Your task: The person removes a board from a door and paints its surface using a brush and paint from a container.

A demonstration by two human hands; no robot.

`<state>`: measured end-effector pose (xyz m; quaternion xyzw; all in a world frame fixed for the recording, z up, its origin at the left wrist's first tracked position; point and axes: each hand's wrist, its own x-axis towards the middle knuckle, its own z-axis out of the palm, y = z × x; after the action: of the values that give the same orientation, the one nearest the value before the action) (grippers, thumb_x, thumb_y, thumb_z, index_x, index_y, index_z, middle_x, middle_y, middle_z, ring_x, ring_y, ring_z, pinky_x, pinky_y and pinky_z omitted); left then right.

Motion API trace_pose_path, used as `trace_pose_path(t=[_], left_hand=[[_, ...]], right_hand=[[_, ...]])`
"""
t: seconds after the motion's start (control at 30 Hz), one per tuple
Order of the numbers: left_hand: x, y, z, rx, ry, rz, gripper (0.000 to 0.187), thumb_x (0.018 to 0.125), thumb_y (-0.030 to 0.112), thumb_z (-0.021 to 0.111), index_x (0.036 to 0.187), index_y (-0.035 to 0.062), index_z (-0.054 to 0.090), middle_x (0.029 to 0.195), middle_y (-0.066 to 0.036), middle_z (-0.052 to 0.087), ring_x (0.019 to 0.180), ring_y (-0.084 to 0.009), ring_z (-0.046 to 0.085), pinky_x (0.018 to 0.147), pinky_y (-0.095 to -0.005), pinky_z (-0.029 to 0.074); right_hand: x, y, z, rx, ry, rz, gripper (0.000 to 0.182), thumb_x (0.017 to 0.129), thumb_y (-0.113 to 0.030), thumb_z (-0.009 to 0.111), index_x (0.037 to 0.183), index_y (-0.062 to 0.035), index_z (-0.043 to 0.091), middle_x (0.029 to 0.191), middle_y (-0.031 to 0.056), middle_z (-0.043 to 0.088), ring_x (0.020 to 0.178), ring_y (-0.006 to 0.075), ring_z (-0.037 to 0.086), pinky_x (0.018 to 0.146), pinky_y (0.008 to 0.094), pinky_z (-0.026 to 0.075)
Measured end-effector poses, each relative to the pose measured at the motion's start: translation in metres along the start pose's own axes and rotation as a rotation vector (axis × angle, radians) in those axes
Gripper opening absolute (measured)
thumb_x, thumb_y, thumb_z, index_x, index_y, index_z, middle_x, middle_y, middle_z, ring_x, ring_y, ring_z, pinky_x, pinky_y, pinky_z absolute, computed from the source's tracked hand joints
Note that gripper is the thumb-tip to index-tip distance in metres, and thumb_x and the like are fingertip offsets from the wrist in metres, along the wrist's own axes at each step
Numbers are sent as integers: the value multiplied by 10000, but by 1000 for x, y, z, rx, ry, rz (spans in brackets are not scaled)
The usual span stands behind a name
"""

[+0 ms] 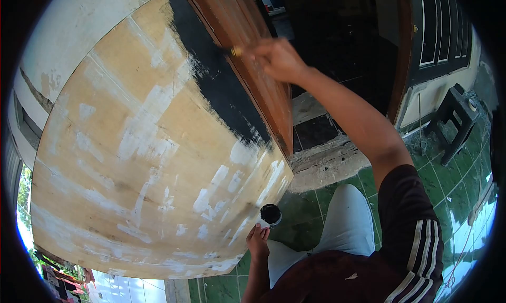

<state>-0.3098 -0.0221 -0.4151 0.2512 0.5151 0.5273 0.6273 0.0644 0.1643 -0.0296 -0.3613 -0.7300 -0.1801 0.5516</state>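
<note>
My right hand (pixel 278 59) is up by the upper right edge of the large wooden panel (pixel 132 160), with its fingers closed on a paintbrush (pixel 236 51). The brush lies nearly level across my view, its long axis running left to right: the yellowish part is next to my fingers and the bristle end points left, at the black painted strip (pixel 203 66). Motion blurs it, so I cannot tell whether the bristles touch the surface. The strip follows the panel's right-hand edge, slanting from upper left to lower right, with a ragged border against the tan wood, which carries many white patches and streaks. The panel leans across the left and middle of my view, its lower right corner near my knees, and brown woodwork (pixel 258 31) runs along its painted edge. Low down, my left hand (pixel 258 242) grips a small whitish cup (pixel 265 223) from below, fingers bent around its side. The cup's round mouth faces up toward me, and inside it is black paint (pixel 271 214); how deep it goes I cannot tell. The cup is just beside the panel's lower right part, above the green tiled floor (pixel 300 203). Well apart, on the right, a dark stool (pixel 457 121) stands on the tiles.
</note>
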Motion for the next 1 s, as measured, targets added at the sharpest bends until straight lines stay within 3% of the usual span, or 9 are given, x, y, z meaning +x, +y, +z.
trace_pose_path(t=[0.17,0.27,0.4,0.53,0.73,0.83,0.93,1.0], left_hand=[[-2,0,0,4,-13,-10,302,978,207,617,1118,-61,616,967,-116,683,872,-193,688,809,-304,572],[0,-3,-1,-1,-8,-5,304,977,205,619,1115,-67,615,963,-120,683,872,-196,690,813,-308,575],[-1,-1,1,-8,-5,9,306,976,203,623,1115,-70,611,964,-123,679,868,-198,690,812,-307,577],[-3,-2,1,-19,-1,6,306,976,206,626,1110,-68,612,957,-117,675,863,-197,688,809,-308,578],[3,-5,-9,-2,-5,4,311,976,210,626,1119,-66,618,962,-110,677,863,-195,686,812,-310,575],[5,-3,-9,13,-12,3,311,984,216,611,1147,-49,611,997,-112,679,898,-203,681,832,-319,562],[3,-2,-6,11,6,0,312,981,212,617,1136,-59,616,990,-113,680,885,-197,683,823,-314,568],[2,-2,-4,5,9,1,310,978,207,623,1123,-68,620,978,-114,680,871,-193,686,814,-309,574]], right_hand=[[-53,23,8,-10,-567,69,308,795,54,583,1029,-59,749,963,182,718,905,330,698,804,372,554],[-14,18,-4,-74,-532,112,296,814,50,583,1024,-67,755,969,176,723,915,328,696,828,368,550],[49,2,-9,-121,-181,64,259,841,34,591,1012,-65,759,985,166,725,919,323,695,832,368,544],[35,1,-8,-73,-20,-1,244,841,27,597,1004,-56,759,995,156,727,895,321,701,826,365,548],[-25,14,5,-51,-456,42,268,823,52,582,1005,-41,755,990,151,729,889,309,707,823,359,547],[-12,14,3,-27,-422,11,263,816,60,576,993,-26,751,976,160,729,900,313,706,822,367,544],[17,4,0,-6,-113,92,249,816,49,593,996,-22,750,992,172,725,922,326,700,829,371,545],[19,3,3,-24,-73,53,249,823,43,603,1013,-26,748,998,175,723,932,324,700,824,371,548]])
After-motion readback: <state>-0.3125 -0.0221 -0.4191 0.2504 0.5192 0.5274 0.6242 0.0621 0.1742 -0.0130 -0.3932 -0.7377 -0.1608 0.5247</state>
